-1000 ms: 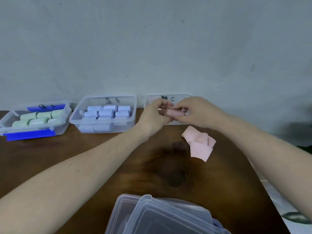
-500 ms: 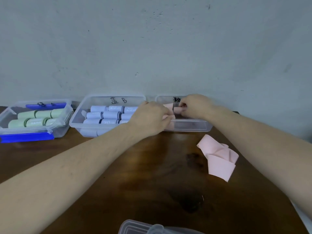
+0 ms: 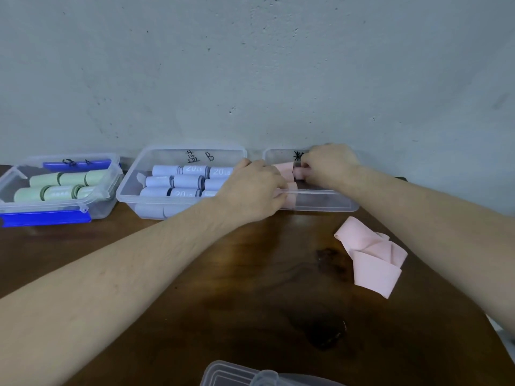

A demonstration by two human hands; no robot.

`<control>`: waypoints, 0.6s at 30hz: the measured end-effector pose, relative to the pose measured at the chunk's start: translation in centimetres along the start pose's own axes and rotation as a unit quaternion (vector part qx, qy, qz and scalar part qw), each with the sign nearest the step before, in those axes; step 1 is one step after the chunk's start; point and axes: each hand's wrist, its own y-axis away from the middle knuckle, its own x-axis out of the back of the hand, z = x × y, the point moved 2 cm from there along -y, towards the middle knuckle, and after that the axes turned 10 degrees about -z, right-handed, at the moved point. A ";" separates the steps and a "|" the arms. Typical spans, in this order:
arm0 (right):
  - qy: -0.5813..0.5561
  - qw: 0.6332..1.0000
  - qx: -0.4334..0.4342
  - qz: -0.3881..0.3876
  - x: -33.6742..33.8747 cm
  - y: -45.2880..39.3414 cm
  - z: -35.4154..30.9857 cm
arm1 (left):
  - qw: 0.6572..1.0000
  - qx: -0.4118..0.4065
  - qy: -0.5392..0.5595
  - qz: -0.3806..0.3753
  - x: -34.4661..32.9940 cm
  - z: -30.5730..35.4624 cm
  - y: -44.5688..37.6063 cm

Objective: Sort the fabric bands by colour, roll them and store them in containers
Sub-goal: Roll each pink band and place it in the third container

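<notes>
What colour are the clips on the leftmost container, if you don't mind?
Blue clips, clearest in the head view.

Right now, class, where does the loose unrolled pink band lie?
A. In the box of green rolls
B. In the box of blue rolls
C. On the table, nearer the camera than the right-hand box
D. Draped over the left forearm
C: the loose pink band lies folded on the table, outside and nearer the camera than the right-hand box, in which both hands are busy.
</notes>
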 end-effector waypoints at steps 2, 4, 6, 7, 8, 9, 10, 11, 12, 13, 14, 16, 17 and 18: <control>-0.014 1.000 -0.003 0.000 0.0 0.2 0.2 | 1.000 0.000 0.000 0.000 0.1 0.1 0.1; -0.026 1.000 -0.012 0.001 0.0 0.4 0.3 | 1.000 0.002 -0.001 0.001 0.2 0.2 0.2; -0.041 0.999 -0.015 0.005 0.1 0.6 0.7 | 1.000 0.002 0.001 0.006 0.3 0.2 0.2; -0.046 0.999 -0.015 0.005 0.1 0.7 0.9 | 1.000 0.001 0.006 0.009 0.3 0.3 0.2; -0.052 0.999 -0.014 0.001 0.1 0.9 1.2 | 1.000 0.000 0.014 0.011 0.3 0.4 0.2; -0.059 0.998 -0.012 -0.001 0.1 1.1 1.4 | 1.000 0.000 0.021 0.016 0.4 0.4 0.3; -0.066 0.998 -0.011 -0.003 0.0 1.3 1.7 | 0.999 -0.001 0.026 0.019 0.4 0.5 0.3; -0.071 0.997 -0.010 -0.003 0.1 1.5 1.9 | 0.999 -0.002 0.028 0.023 0.5 0.6 0.4; -0.073 0.997 -0.009 -0.001 0.1 1.8 2.1 | 0.999 -0.006 0.030 0.029 0.5 0.7 0.5; -0.074 0.997 -0.007 0.003 0.2 2.2 2.4 | 0.999 -0.010 0.033 0.035 0.6 0.9 0.6; -0.076 0.997 -0.007 0.009 0.3 2.5 2.6 | 0.998 -0.015 0.038 0.044 0.7 1.0 0.8; -0.095 0.995 -0.009 0.023 0.7 3.5 3.1 | 0.996 -0.029 0.048 0.071 1.0 1.4 1.2; -0.109 0.993 -0.007 0.034 0.8 4.2 3.4 | 0.994 -0.039 0.051 0.089 1.1 1.8 1.5; -0.123 0.991 -0.002 0.048 1.0 5.1 3.6 | 0.992 -0.049 0.053 0.108 1.1 2.3 1.8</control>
